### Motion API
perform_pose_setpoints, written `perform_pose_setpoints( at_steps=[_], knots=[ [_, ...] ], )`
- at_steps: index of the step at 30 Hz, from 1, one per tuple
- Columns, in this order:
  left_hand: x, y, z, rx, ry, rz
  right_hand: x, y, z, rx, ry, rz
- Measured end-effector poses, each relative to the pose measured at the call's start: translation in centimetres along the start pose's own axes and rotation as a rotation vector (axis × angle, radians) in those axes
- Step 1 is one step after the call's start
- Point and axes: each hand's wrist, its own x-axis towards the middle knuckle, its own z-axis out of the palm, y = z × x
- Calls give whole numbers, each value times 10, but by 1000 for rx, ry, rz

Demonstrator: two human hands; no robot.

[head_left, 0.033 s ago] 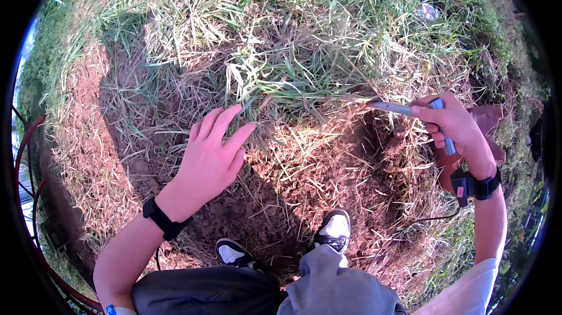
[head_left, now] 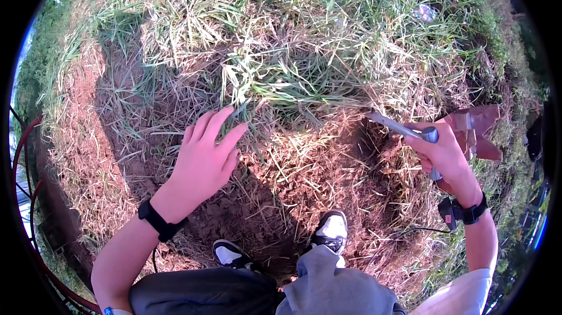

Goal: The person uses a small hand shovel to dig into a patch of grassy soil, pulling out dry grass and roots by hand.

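My right hand (head_left: 440,148) is closed around a grey T-shaped hand tool (head_left: 397,125), whose exact kind I cannot make out. Its narrow end points left and touches or hovers just over the edge of a dug patch of soil (head_left: 351,139); I cannot tell which. One end of the crosspiece sticks out above my fist, the other below it. My left hand (head_left: 205,148) has its fingers spread and holds nothing. Its fingertips are beside a clump of green grass (head_left: 257,81), over dry cut stalks.
Behind my right hand lies a reddish-brown flat piece (head_left: 483,133) with a pale strip. A crumpled shiny wrapper (head_left: 424,13) rests in the far right grass. My shoes (head_left: 331,230) stand on loose soil. Curved red bars (head_left: 20,157) rise at the left edge.
My right hand has come down and slightly left, and the tool now slopes more steeply. More of the brown piece shows behind it. My left hand has shifted slightly left.
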Motion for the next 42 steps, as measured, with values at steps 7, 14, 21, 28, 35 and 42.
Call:
perform_pose_setpoints(
  at_steps=[7, 14, 21, 28, 35, 42],
  knots=[
    [-1, -16, 19, -13, -29, -16, -139, 139, 34, -309, 88, -183],
    [8, -10, 20, -6, -76, -14, -38, 132, 122, -89, 115, -342],
    [10, -4, 15, -6, -68, -22, -34, 129, 137, 508, 5, -65],
    [35, 8, -12, 67, 294, -54, -32, 99, 134, 1316, -134, 180],
    [10, 14, -10, 141, 142, -60, -33, 68, 108, 1581, -245, 313],
    [-2, -15, 14, 129, 54, -9, -75, 98, 111, 881, -73, 130]
  ],
)
